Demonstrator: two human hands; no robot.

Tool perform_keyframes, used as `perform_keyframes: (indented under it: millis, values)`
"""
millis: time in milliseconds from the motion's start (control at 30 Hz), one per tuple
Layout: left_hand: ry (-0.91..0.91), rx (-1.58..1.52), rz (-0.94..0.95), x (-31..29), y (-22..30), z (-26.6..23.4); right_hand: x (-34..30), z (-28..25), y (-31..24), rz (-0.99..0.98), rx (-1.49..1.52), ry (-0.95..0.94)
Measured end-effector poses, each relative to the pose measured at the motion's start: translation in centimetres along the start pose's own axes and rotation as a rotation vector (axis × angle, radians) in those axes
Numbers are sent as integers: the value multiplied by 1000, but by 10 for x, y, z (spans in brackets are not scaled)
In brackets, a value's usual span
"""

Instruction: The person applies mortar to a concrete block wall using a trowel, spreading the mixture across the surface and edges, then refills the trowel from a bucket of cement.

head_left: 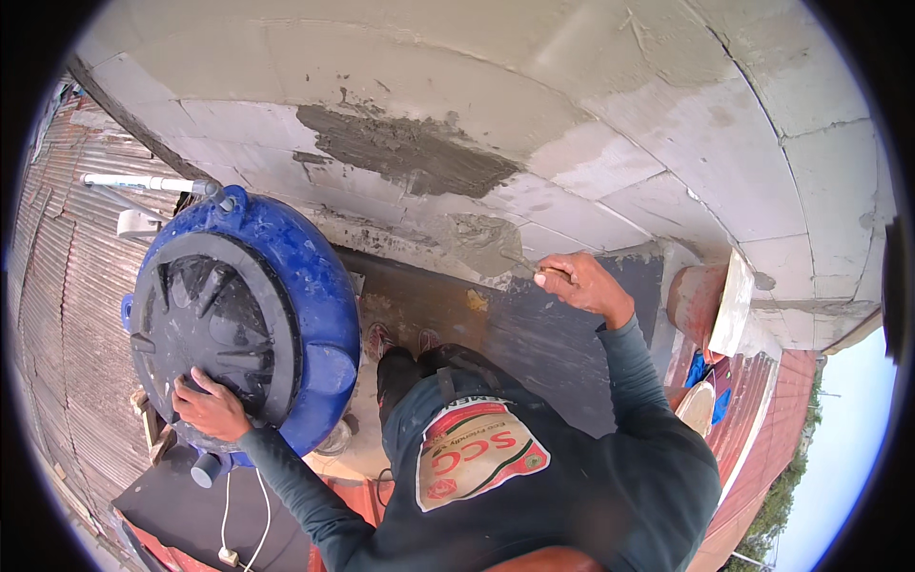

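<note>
My right hand (586, 284) is closed around the handle of a trowel, held out in front of the wall. The trowel's blade (481, 243) looks grey with mortar and lies close to the wall's lower part; whether it touches is hard to tell. A dark patch of wet mortar (410, 153) is spread on the pale block wall (658, 143) just beyond it. On the left, my left hand (212, 408) lies with fingers apart on the black lid (214, 324) of a big blue water tank (319, 315).
White pipe (143, 181) sticks out from the tank's far side. Rusty corrugated roofing (67, 286) stretches along the left. Below the tank, a white cord with a plug (229, 555) hangs over a dark surface. A reddish bucket-like container (694, 303) and a pale board (732, 303) stand right of my arm.
</note>
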State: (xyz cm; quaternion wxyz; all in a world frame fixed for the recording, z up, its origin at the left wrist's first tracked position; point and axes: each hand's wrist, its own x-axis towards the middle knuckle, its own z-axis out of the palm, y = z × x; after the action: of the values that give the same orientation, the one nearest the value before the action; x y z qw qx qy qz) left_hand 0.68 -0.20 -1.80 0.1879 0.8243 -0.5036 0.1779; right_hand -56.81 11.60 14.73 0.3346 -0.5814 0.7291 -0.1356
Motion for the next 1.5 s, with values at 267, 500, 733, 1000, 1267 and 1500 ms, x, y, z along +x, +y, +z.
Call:
perform_keyframes:
  millis: [267, 500, 733, 1000, 1267, 1500]
  values:
    - [0, -29, -17, 3, 1, -6, 49, 31, -50, -255, -135, -300]
    - [18, -94, -23, 6, 4, -12, 111, 56, -146, -517, -121, -372]
    - [0, -127, -65, 5, 6, -9, 159, 64, -222, -605, -86, -610]
    - [-43, -122, -90, 5, 7, -14, 158, 92, -187, -574, -102, -564]
    - [-36, -116, -42, 7, 5, -12, 150, 99, -175, -469, -159, -605]
    - [-46, -115, -59, 6, 4, -10, 147, 117, -153, -387, -184, -577]
